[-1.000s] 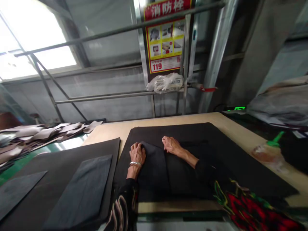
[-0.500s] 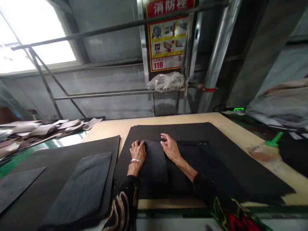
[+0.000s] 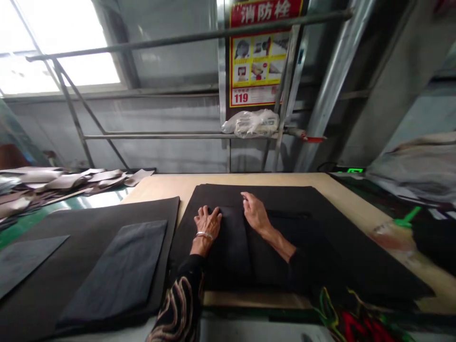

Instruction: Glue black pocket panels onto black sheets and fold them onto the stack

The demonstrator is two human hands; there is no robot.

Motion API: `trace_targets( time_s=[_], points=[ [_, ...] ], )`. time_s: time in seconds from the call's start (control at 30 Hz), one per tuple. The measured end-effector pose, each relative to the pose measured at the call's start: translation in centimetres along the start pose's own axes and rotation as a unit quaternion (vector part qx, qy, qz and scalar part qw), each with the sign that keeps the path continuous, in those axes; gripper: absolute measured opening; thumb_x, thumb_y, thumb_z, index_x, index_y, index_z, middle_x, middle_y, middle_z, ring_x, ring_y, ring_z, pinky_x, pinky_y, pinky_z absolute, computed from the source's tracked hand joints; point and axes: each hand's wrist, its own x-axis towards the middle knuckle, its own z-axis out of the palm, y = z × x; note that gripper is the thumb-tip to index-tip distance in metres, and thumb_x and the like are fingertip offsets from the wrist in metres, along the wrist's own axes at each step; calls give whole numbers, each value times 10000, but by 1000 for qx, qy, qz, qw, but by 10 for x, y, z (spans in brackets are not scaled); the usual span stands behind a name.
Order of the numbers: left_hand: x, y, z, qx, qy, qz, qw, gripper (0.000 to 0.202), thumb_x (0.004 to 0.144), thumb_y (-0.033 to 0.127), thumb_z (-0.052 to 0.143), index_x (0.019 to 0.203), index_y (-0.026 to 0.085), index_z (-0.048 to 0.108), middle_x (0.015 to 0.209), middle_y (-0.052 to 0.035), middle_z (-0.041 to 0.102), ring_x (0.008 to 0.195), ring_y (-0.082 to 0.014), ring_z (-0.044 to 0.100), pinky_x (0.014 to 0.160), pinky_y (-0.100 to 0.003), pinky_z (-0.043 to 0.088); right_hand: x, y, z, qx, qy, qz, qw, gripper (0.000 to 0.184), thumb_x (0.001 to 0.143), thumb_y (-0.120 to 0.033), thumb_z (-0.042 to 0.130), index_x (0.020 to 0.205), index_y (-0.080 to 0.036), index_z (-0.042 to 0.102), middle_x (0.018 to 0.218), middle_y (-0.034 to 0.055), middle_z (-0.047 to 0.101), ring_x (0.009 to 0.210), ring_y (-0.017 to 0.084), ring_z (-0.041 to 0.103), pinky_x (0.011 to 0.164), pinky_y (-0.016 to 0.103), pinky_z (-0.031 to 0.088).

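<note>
My left hand [image 3: 207,223] lies flat on a dark vertical fabric strip [image 3: 233,247], its fingers at the strip's top left edge. My right hand [image 3: 255,212] rests on the black fabric panel [image 3: 228,191], just right of that strip, with nothing held. The strip lies on the panel between my hands. To the right, a dark slit or zip opening [image 3: 289,214] crosses the panel. The panel covers most of a pale wooden table top [image 3: 256,184]. My sleeves hide its near part.
Left of the table lies a dark mat [image 3: 103,218] bearing dark grey fabric pieces [image 3: 117,270]. A pile of grey-brown sheet offcuts [image 3: 67,179] lies behind it. A green-handled tool [image 3: 408,217] lies at the right. Behind stand metal rails and a red-and-yellow fire hydrant notice [image 3: 263,52].
The view has tilted level and risen a little. My hands stay on the fabric, and my right hand's fingers have drawn closer together.
</note>
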Motion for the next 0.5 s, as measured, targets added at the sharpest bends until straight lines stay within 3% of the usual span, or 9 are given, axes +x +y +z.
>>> trace_targets(
  time_s=[0.13,0.27,0.37,0.5],
  points=[
    [-3,-1,-2,2,-6,6,1000,404,976,317,394,1347,309,554,1386,-151,450,1279,-340,377,976,-541,416,3,-39,25,-36,-79,-17,996,444,995,-216,306,1340,-76,547,1362,178,564,1294,233,505,1109,337,379],
    [-10,-5,-7,2,-18,29,999,463,931,222,430,1383,264,521,1371,-151,488,1300,-324,386,1004,-479,414,-2,-75,57,-57,-134,-29,989,403,1008,-340,368,1286,-170,604,1294,149,611,1200,251,562,1030,366,445],
    [-10,-6,-8,-9,-20,36,999,451,941,241,421,1375,296,533,1359,-139,514,1303,-319,402,1009,-458,415,-9,-81,63,-86,-135,5,987,466,1001,-412,366,1337,-155,563,1296,209,586,1173,330,552,971,490,464],
    [-4,-8,-4,-30,-10,18,999,453,958,329,427,1398,253,510,1396,-161,494,1282,-342,425,982,-479,433,-15,-77,58,-115,-123,38,985,472,996,-353,352,1311,-77,570,1263,281,572,1161,386,530,957,582,427]
  ],
)
